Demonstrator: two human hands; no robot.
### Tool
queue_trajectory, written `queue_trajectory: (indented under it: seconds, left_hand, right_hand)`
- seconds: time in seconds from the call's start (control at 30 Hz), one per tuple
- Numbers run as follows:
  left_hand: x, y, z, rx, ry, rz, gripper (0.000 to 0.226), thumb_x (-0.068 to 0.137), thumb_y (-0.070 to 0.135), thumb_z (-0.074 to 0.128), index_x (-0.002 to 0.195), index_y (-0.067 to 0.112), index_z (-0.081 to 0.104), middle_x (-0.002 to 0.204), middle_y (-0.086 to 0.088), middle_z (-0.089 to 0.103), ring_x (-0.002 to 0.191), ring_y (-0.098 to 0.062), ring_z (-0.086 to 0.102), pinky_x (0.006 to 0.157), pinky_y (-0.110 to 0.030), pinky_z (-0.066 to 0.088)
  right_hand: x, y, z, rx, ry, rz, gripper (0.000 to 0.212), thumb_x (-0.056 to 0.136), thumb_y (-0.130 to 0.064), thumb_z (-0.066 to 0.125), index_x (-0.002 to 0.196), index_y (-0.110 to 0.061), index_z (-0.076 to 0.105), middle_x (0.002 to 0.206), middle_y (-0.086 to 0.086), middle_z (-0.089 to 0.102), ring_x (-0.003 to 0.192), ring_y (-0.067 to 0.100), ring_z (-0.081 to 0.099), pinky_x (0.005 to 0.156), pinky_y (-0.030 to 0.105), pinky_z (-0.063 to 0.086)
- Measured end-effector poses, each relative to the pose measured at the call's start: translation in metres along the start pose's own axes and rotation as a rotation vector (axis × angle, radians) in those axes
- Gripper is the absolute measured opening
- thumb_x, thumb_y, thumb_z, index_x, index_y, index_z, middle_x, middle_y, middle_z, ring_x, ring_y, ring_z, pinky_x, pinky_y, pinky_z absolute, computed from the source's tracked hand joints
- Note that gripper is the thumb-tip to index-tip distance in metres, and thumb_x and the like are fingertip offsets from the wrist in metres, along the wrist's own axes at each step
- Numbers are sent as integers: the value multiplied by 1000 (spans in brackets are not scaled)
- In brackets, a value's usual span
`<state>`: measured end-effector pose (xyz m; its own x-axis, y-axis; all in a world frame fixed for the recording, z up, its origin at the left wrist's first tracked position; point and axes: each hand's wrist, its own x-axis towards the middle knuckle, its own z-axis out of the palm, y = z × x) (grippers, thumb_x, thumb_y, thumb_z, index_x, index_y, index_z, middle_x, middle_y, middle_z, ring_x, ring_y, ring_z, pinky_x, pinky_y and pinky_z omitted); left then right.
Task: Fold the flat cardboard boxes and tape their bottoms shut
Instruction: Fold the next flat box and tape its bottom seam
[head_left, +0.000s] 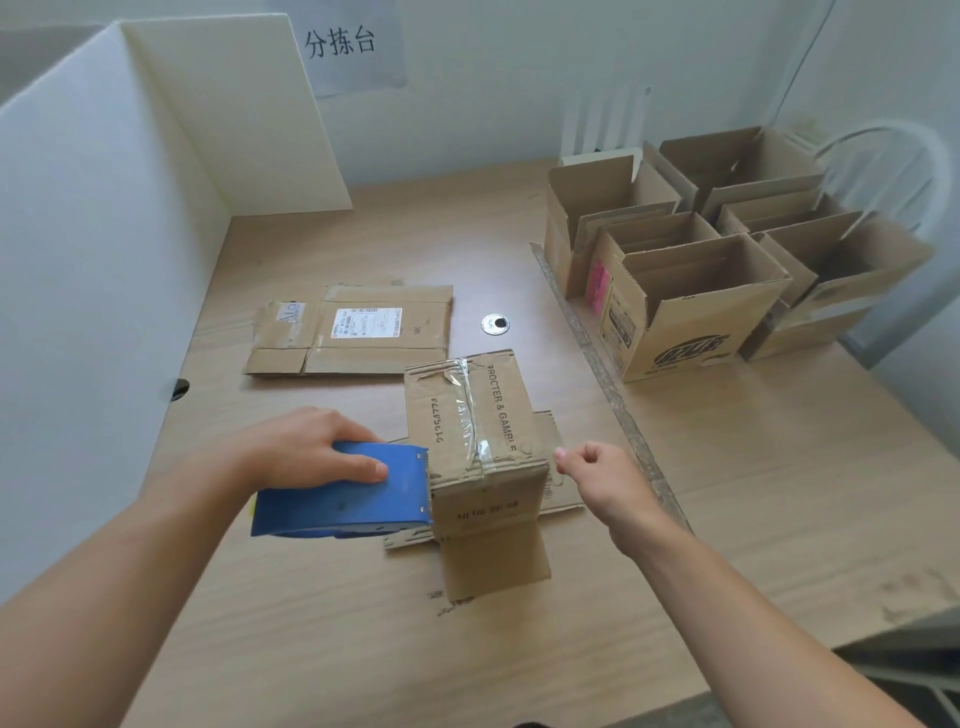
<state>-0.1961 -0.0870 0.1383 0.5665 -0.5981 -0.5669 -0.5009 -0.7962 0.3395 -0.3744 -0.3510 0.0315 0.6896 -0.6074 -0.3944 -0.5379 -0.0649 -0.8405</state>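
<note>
The upturned box (470, 415) stands mid-counter (727, 493), with clear tape along its bottom seam. The left hand (306, 449) grips a blue tape dispenser (343, 501), fingers (363, 467) curled over its top, its front end touching the box's near left edge. The right hand (605, 480) hovers just beside the box's right edge, fingers curled on nothing. A flat carton (353, 332) lies behind

flat box (353, 332) behind taped box (467, 415) | tape dispenser (353, 499) touching its left | open boxes (701, 270) right (clustered)
</note>
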Motion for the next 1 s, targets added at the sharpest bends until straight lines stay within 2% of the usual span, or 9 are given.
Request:
queue_trajectory:
  seconds: [0.17,0.27,0.33,0.47,0.6,0.7,0.8,0.93,1.0]
  left_hand:
    - [9,1,5,27,-59,-38,16,88,56,62,99,48,70,92,20,71,84,3,64,75,-23,48]
    - [11,0,7,22,-57,-48,16,88,56,62,100,49,70,93,21,70,86,2,64,74,-23,46]
    - [11,-1,9,24,-63,-52,18,89,56,60,103,49,69,96,21,70,88,1,63,75,-24,47]
    - [8,-4,11,19,-68,-58,20,89,57,59,106,51,67,99,21,69,90,1,62,75,-23,46]
    - [7,-5,14,17,-51,-52,20,89,59,58,105,50,67,100,21,68,92,0,62,81,-27,48]
    - [6,-6,15,18,-53,-63,24,88,59,59,109,50,67,103,20,68,95,-2,61,88,-31,49]
    - [5,-6,15,19,-57,-63,26,89,59,59,112,49,66,104,19,67,96,-3,61,88,-31,49]
    - [4,-6,15,15,-59,-62,28,88,58,60,114,50,66,106,18,68,98,-4,61,90,-31,49]
    - [4,-6,15,7,-58,-60,29,88,57,60,116,49,65,108,18,68,99,-6,61,92,-32,49]
  right_hand:
    - [-1,1,1,37,-126,159,28,94,-33,65,77,-11,66,80,-2,61,79,13,53,69,28,39]
    - [-4,3,0,117,-219,274,26,94,-43,63,87,-19,69,107,-5,65,111,20,51,93,44,41]
    - [-4,4,-2,57,-223,275,30,92,-50,61,96,-22,71,118,-5,61,119,22,50,94,51,44]
    - [-6,8,-3,-214,-99,115,57,90,-55,61,137,-24,51,132,3,53,123,25,52,90,34,42]
    - [-15,15,5,-332,-45,-247,4,94,-22,58,92,-20,61,90,-4,65,89,17,59,73,26,41]
    - [-19,13,6,-187,-54,-182,14,89,-17,58,76,-17,62,70,-8,62,71,13,54,63,21,41]
    - [-17,9,1,-175,-88,-184,14,90,-24,62,77,-20,65,86,-5,63,84,13,57,72,28,41]
    - [-8,4,-4,-489,-185,-341,27,88,-52,64,82,-26,58,101,-6,53,102,14,50,87,35,40]
    - [-1,0,-5,-610,-178,-420,31,89,-52,63,79,-24,54,100,-8,50,103,19,47,92,42,42]
